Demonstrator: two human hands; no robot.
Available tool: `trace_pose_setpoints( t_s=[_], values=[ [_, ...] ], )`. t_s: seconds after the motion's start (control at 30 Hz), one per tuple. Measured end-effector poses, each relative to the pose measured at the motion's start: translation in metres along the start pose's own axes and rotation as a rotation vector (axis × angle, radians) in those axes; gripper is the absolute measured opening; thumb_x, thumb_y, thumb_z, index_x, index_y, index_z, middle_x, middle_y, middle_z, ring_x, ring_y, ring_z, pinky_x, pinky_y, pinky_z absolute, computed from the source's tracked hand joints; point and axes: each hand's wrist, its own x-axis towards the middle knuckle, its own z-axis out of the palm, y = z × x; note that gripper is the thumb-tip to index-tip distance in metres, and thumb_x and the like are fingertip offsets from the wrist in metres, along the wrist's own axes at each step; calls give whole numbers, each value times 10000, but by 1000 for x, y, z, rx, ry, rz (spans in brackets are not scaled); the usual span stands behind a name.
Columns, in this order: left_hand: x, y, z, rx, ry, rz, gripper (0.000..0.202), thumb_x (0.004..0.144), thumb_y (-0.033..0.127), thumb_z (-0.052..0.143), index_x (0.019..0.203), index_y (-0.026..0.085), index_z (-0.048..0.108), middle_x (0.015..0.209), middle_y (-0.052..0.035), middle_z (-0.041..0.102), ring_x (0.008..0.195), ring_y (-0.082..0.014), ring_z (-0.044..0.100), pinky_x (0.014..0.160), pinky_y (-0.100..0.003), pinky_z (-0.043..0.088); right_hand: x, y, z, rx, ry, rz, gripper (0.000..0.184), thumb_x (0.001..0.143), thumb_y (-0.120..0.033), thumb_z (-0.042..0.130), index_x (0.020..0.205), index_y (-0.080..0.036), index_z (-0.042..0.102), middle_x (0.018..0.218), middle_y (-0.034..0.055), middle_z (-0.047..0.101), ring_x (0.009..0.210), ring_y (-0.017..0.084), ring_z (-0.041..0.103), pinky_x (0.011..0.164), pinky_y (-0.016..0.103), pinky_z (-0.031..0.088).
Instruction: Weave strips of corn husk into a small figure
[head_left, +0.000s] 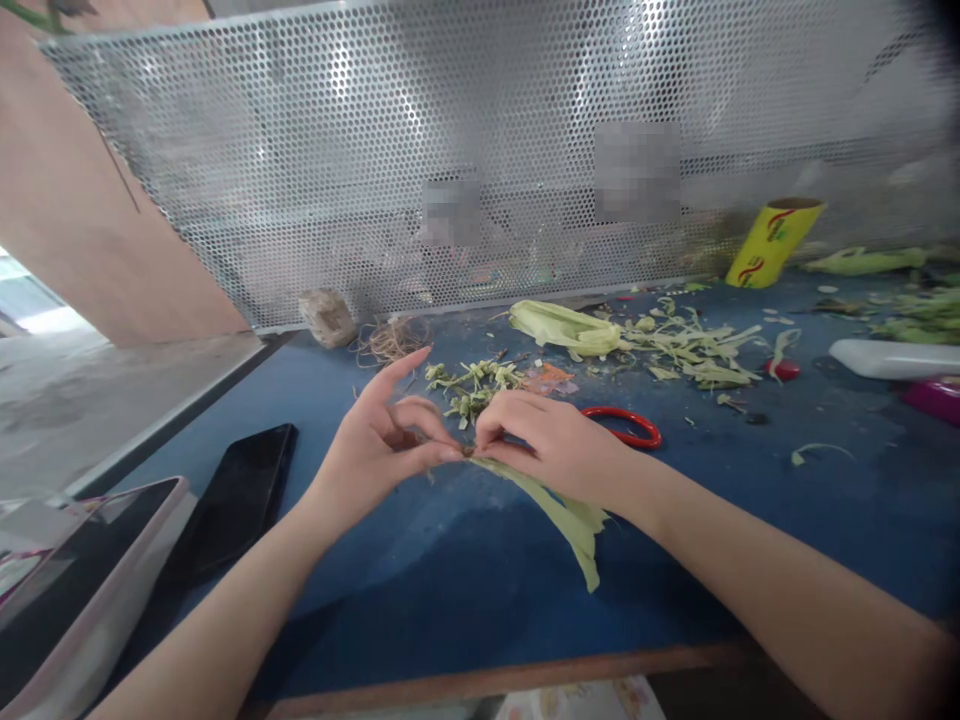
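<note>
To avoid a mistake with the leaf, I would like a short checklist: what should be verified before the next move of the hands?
1. Grip: left hand and right hand both pinch the leaf at its tip: ok.
2. Leaf free: its loose end trails below the right hand, nothing on it: ok.
3. Scissors near: red handle just behind the right hand: ok.
4. Scissors blades closed: hidden by the hand: cannot tell.
5. Phone apart from the leaf: ok.
6. Space behind the hands: scraps lie close on the table: not ok.
</note>
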Motion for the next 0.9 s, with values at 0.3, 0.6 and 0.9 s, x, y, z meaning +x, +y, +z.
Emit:
trace_pose_setpoints(
  t_s=[0.3,0.6,0.9],
  values=[
    [1,2,-7,221,35,-40,626,710,200,618,1248,169,299,672,24,610,637,-131,544,624,-271,433,4,-2,-10,41,-65,86,51,828,-145,479,800,-188,480,799,-15,540,769,91,505,694,198,376],
    [0,0,-8,581,32,22,410,792,255,513,1176,199,381,779,7,602,630,-124,501,618,-270,398,7,2,-19,92,-178,158,126,810,-132,478,917,-187,516,788,-4,610,737,104,567,685,220,403],
    [5,-20,-10,1182,-221,616,233,845,128,397,969,181,588,864,-73,578,832,-193,478,743,-325,436,6,14,2,-235,-135,72,128,855,-136,436,875,-132,563,855,58,556,828,145,498,747,270,398]
  ],
)
